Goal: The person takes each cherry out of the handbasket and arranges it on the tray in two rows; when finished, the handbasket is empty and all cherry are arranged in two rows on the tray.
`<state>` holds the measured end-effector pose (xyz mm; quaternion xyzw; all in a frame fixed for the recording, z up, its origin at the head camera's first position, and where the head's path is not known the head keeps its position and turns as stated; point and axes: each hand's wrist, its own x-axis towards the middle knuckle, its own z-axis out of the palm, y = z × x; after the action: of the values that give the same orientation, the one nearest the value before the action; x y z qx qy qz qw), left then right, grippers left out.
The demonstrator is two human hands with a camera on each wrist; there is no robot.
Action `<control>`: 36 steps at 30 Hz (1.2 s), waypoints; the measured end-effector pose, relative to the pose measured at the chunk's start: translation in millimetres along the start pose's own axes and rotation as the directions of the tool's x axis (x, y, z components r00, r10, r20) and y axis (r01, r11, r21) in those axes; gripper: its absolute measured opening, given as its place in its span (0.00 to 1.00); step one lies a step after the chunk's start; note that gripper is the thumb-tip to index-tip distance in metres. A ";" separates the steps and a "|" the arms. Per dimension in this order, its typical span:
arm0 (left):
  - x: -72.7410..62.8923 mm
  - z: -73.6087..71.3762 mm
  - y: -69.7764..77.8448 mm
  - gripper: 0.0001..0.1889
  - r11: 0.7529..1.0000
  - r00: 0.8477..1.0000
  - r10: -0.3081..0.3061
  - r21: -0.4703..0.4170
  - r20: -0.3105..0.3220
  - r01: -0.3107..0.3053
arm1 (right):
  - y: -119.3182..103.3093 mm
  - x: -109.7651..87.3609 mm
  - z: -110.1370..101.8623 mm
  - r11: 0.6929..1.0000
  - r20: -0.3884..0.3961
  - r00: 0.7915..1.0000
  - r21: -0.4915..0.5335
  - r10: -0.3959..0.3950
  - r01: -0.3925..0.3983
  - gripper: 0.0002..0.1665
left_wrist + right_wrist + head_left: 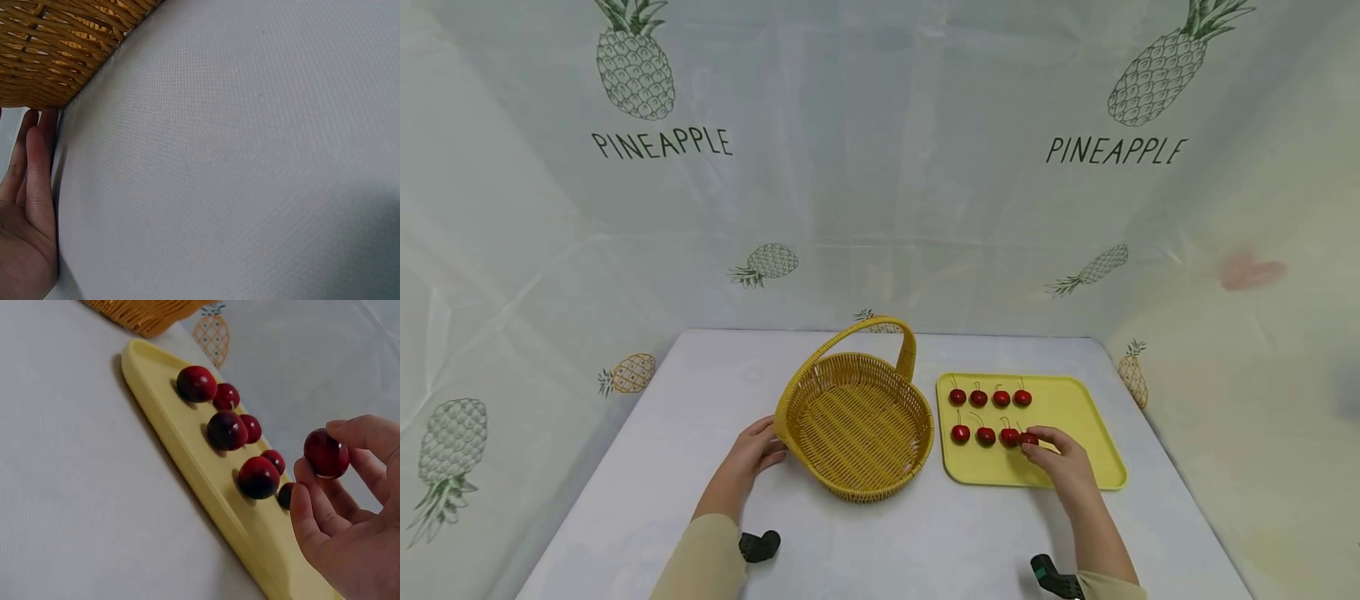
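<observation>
Between the thumb and fingertips of my right hand [1067, 465] a dark red cherry [326, 454] is pinched above the yellow tray [1075, 412]. Several more cherries lie on the tray in two rows, among them a cherry [959, 434] at the left of the front row and a cherry [1022, 397] at the right of the back row. My left hand [752, 450] is at the left side of a woven basket [921, 408] with a tall handle. In the left wrist view its fingers [39, 181] are straight, with their tips touching the basket's lower edge.
Basket and tray stand side by side on a white-covered table [647, 500], the basket to the left. Behind the table hangs a pale curtain [880, 192] printed with pineapples. A dark device [760, 546] sits at the left wrist, another device [1054, 577] at the right.
</observation>
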<state>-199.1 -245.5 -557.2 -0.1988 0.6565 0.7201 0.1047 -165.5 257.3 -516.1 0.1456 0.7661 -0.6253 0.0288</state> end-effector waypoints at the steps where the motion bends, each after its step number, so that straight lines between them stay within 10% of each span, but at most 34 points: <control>1: -0.1 0.1 0.0 0.31 1.000 1.000 0.003 0.002 0.001 -0.003 | 1.3 0.8 -0.8 1.000 -0.009 1.000 -0.007 0.005 -0.005 0.26; 36: 2.4 -1.0 1.0 0.29 1.000 1.000 -0.001 -0.010 0.006 0.001 | 25.4 32.4 -6.7 0.992 -0.157 0.987 -0.108 0.041 -0.059 0.28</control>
<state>-201.5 -246.9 -557.3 -0.1972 0.6526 0.7239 0.1060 -189.0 274.2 -546.1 0.2110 0.7962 -0.5671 -0.0069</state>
